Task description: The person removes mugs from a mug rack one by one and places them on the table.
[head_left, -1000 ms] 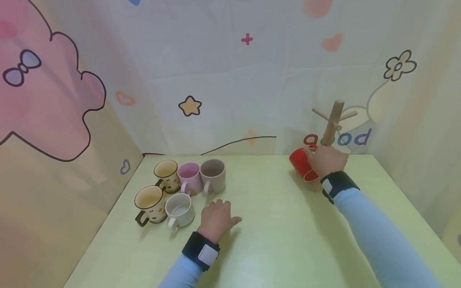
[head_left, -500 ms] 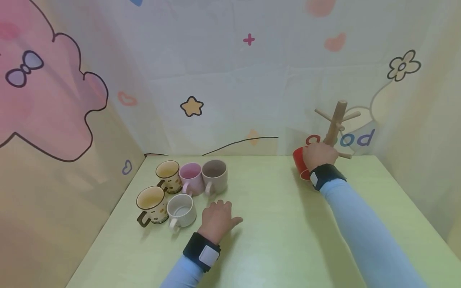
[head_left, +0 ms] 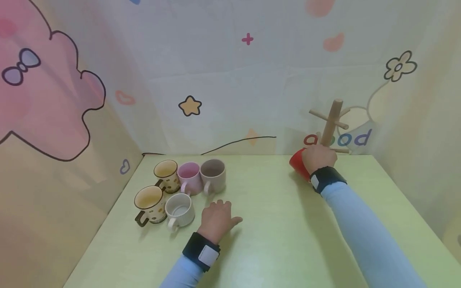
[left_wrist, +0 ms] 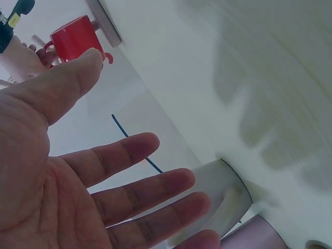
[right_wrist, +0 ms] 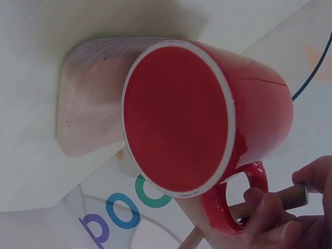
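My left hand [head_left: 216,220] hovers over the table, fingers spread and holding nothing, right of the white mug [head_left: 180,210]. At the back right stands a wooden mug tree [head_left: 330,126]. Its lower peg [right_wrist: 294,197] passes through the handle of a red mug [right_wrist: 259,104], which hangs tilted with its base toward the right wrist camera. My right hand [head_left: 318,159] pinches that peg close to the handle; its fingertips [right_wrist: 264,212] are right by the handle. In the head view the hand hides much of the mug.
Two spotted mugs with brown handles [head_left: 150,206], a pink mug [head_left: 194,182] and a grey-beige mug [head_left: 217,180] cluster with the white one at the table's left. A printed cloth [head_left: 223,80] rises behind the table [head_left: 266,240].
My right hand has shifted left, covering more of the red mug. The mug tree has turned a little: its front peg now points more to the right. My left hand stays put.
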Demonstrator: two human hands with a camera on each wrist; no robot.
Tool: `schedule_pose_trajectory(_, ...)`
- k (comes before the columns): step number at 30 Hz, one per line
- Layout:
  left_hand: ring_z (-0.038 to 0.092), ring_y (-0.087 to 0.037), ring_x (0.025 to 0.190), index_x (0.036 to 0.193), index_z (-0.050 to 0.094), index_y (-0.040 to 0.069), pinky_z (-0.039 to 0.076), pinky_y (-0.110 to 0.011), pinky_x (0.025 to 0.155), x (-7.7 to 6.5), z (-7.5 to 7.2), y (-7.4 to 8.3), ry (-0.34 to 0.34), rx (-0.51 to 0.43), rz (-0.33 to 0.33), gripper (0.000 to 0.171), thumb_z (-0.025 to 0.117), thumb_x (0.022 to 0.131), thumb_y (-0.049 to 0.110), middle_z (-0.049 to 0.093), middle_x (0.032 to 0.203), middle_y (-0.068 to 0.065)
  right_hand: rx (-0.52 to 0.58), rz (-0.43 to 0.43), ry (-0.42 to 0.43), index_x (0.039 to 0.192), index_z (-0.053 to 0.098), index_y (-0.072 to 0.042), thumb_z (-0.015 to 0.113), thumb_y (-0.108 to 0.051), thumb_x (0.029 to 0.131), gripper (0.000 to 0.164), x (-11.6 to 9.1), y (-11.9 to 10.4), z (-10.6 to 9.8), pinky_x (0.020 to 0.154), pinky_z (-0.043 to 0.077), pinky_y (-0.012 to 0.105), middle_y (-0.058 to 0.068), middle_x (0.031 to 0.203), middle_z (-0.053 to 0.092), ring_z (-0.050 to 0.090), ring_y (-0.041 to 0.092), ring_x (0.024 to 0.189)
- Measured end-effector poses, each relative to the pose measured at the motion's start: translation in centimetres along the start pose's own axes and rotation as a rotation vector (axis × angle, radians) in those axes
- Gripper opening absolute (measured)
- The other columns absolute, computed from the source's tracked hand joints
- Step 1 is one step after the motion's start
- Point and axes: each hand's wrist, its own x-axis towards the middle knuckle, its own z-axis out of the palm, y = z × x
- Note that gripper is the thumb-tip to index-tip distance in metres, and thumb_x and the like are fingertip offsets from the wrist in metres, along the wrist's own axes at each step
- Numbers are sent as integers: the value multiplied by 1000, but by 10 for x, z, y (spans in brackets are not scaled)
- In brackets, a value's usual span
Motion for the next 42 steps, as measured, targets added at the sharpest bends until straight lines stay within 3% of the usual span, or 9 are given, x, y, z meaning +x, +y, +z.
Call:
schedule_pose_trajectory(5, 61, -30, 78, 100, 68, 5, 52, -45, 65, 1, 1, 0, -6, 13, -7, 50, 74, 84, 51, 62, 86, -13, 17, -17, 15, 102, 67, 0, 92, -14, 64, 48, -5, -1, 0, 62, 56, 56, 19, 77, 64, 56, 36, 66)
schedule_pose_trajectory(12, 61, -30, 76, 97, 68, 4, 52, -44, 63, 1, 2, -1, 8, 15, -1, 50, 75, 83, 52, 61, 84, -12, 65, -51, 34, 100, 68, 2, 84, -12, 76, 32, -8, 7, 2, 57, 56, 54, 19, 75, 65, 58, 34, 59)
schedule_pose_trajectory(19, 60, -29, 75, 96, 68, 4, 52, -44, 63, 0, 1, -1, 12, 15, 7, 49, 75, 83, 51, 61, 83, -12, 58, -109, 38, 103, 65, 3, 85, -12, 75, 38, -12, 18, 6, 61, 56, 57, 20, 81, 66, 60, 34, 62)
schedule_pose_trajectory(25, 61, -30, 77, 98, 68, 4, 52, -44, 64, -1, 1, -1, -1, 15, 6, 49, 75, 84, 51, 62, 85, -13, 210, -69, 60, 103, 62, 5, 71, -15, 88, 26, -15, 28, 10, 61, 56, 56, 18, 75, 66, 60, 33, 62)
schedule_pose_trajectory(30, 61, -30, 76, 97, 68, 4, 52, -44, 62, -2, 1, 0, 4, 18, 11, 50, 75, 83, 51, 62, 85, -13, 264, -67, 68, 101, 64, 6, 60, -19, 96, 25, -17, 34, 9, 60, 57, 54, 15, 69, 63, 59, 31, 61)
schedule_pose_trajectory(38, 60, -30, 77, 98, 68, 4, 52, -44, 63, -3, 0, 1, -12, 9, 4, 49, 75, 84, 50, 62, 86, -13, 304, -59, 30, 107, 62, 7, 57, -20, 96, 29, -20, 40, 6, 62, 57, 50, 15, 73, 64, 58, 32, 64)
schedule_pose_trajectory(42, 60, -29, 76, 97, 68, 4, 52, -44, 63, -3, 0, 1, -9, 14, 3, 49, 75, 83, 51, 61, 85, -12, 251, -98, 33, 111, 62, 7, 61, -17, 94, 29, -21, 42, 6, 63, 57, 50, 15, 75, 64, 57, 31, 64)
